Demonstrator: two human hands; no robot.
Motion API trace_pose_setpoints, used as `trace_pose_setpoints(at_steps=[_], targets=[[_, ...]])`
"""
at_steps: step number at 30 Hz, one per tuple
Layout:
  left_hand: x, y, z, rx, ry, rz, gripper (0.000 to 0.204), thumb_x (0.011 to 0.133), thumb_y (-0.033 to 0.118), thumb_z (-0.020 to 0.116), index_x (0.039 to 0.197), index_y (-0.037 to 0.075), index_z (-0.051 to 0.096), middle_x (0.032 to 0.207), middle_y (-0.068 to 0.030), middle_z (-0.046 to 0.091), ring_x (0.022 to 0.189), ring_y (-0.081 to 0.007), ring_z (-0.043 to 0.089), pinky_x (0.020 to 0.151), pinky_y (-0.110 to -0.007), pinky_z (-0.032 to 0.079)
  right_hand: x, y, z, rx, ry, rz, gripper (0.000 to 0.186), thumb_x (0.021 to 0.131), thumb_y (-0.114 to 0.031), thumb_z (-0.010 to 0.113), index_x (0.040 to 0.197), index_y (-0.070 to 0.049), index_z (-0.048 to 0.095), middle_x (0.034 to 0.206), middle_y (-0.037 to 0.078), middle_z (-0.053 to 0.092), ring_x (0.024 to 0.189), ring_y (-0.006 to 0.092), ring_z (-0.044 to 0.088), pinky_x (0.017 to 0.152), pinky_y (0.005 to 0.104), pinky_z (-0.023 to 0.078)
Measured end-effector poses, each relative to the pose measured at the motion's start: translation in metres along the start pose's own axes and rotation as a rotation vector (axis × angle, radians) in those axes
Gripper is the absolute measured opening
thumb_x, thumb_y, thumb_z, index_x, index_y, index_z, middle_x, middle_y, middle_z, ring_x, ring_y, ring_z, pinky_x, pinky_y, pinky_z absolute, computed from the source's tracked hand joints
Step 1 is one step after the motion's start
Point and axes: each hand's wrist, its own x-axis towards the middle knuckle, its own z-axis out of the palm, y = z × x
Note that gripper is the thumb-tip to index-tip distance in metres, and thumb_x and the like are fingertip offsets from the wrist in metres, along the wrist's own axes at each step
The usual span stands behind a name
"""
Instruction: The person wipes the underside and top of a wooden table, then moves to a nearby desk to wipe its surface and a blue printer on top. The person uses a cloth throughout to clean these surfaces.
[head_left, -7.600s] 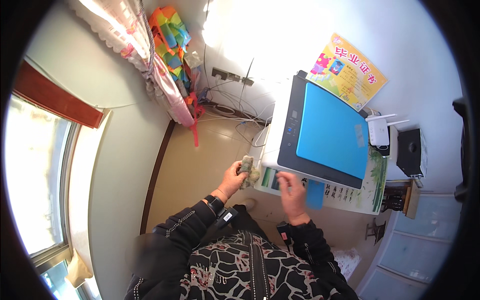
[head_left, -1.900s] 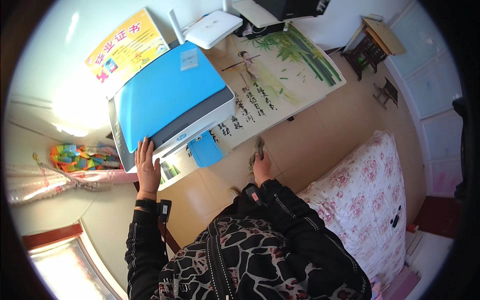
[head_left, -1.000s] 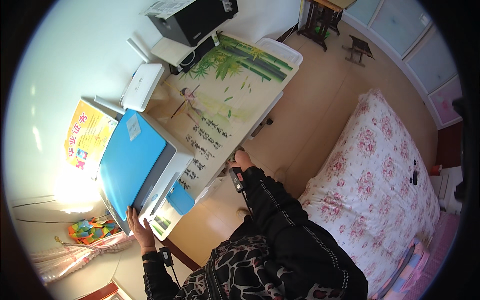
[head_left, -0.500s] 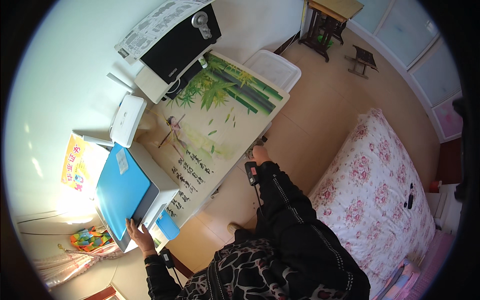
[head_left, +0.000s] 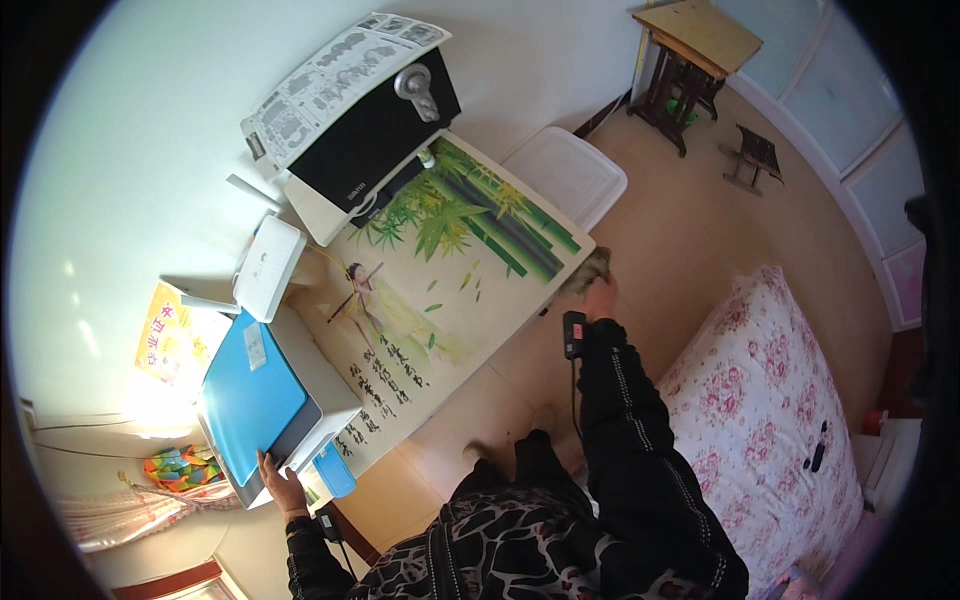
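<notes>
My right hand (head_left: 600,298) is closed round a crumpled grey-brown cloth (head_left: 592,266) at the right corner of the table (head_left: 470,335), by its edge. My left hand (head_left: 283,487) lies with fingers apart on the near edge of a printer (head_left: 325,380), which has a blue folder-like sheet (head_left: 255,395) on top. The table's surface carries a picture of green bamboo, a figure with a flute and dark writing. Both wrists wear a small black box with a cable. Part of the cloth is hidden behind my fingers.
A black box-shaped appliance (head_left: 375,140) under a printed sheet (head_left: 340,85) and a white router (head_left: 270,265) stand along the wall. Beyond the table's far end sits a white plastic bin (head_left: 570,175). A flowered bed (head_left: 750,400) is at right; a folding stool (head_left: 752,160) stands farther off.
My right hand has moved away and to the right with the cloth, along the table's edge to its corner. My left hand stays on the printer. The view has shifted slightly.
</notes>
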Motion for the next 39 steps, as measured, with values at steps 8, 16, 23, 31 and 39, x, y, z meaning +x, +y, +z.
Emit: trace_pose_setpoints(at_steps=[8, 16, 23, 31, 39], targets=[[-0.003, 0.007, 0.007, -0.05, 0.121, -0.069, 0.052, 0.072, -0.015, 0.048, 0.123, -0.004, 0.055, 0.146, -0.0174, 0.046, 0.134, -0.0384, 0.044, 0.109, -0.043, 0.04, -0.014, -0.043, 0.042, -0.312, 0.067, -0.434, 0.039, 0.095, -0.008, 0.046, 0.132, 0.002, 0.054, 0.127, 0.019, 0.061, 0.116, 0.0291, 0.058, 0.1, 0.0361, 0.044], [0.001, 0.0, 0.011, -0.202, 0.211, -0.101, 0.048, 0.071, -0.016, 0.043, 0.114, -0.003, 0.06, 0.139, -0.0176, 0.055, 0.129, -0.038, 0.05, 0.104, -0.044, 0.045, -0.059, -0.08, 0.089, 0.025, -0.533, -0.285, 0.04, 0.097, -0.006, 0.047, 0.137, -0.002, 0.053, 0.129, 0.01, 0.06, 0.113, 0.0197, 0.058, 0.098, 0.0294, 0.044], [0.016, 0.051, 0.003, -0.127, 0.433, -0.065, 0.041, 0.079, -0.017, 0.042, 0.112, 0.001, 0.06, 0.129, -0.0136, 0.06, 0.115, -0.0327, 0.054, 0.088, -0.043, 0.048, -0.024, -0.045, 0.069, -1.008, -0.204, -0.493, 0.05, 0.093, -0.004, 0.059, 0.141, -0.003, 0.047, 0.136, 0.014, 0.051, 0.12, 0.0286, 0.056, 0.099, 0.0367, 0.046], [0.053, 0.214, 0.044, -0.266, 0.087, 0.229, 0.026, 0.079, -0.003, 0.063, 0.104, 0.006, 0.064, 0.108, -0.013, 0.065, 0.105, -0.0335, 0.057, 0.09, -0.043, 0.044, 0.009, -0.026, 0.055, -0.83, -0.132, -0.426, 0.047, 0.088, -0.008, 0.068, 0.132, -0.001, 0.054, 0.132, 0.019, 0.046, 0.114, 0.0317, 0.057, 0.093, 0.0391, 0.05], [0.069, 0.42, 0.147, -0.538, -0.374, 0.236, 0.02, 0.084, 0.016, 0.071, 0.101, 0.007, 0.066, 0.1, -0.0131, 0.064, 0.098, -0.0329, 0.059, 0.085, -0.044, 0.047, 0.062, -0.083, 0.024, -0.66, -0.402, -0.172, 0.058, 0.084, -0.001, 0.07, 0.138, 0.0, 0.048, 0.132, 0.016, 0.054, 0.114, 0.0248, 0.059, 0.089, 0.0333, 0.052]])
